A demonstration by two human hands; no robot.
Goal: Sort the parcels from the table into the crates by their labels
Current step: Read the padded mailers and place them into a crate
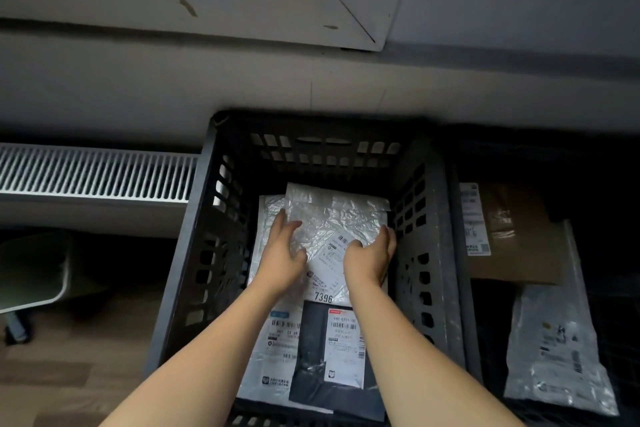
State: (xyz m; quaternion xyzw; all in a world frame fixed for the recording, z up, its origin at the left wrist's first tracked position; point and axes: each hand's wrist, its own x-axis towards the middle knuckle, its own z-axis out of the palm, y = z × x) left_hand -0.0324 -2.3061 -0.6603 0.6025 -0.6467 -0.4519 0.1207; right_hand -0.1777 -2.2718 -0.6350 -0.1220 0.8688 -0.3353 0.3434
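A black slotted crate (204,229) fills the middle of the view. Inside it lies a crinkled white plastic parcel (336,215) with a label reading 7396. My left hand (282,253) rests on the parcel's left side with fingers spread. My right hand (372,255) curls round its right edge. Under and in front of it are a white mailer (273,350) and a dark grey parcel (311,388) with a white label.
A second dark crate (460,288) at the right holds a brown cardboard box (519,246) and a clear plastic bag parcel (557,354). A white radiator (93,172) runs along the left wall. A pale chair seat (31,270) stands over the wooden floor at the left.
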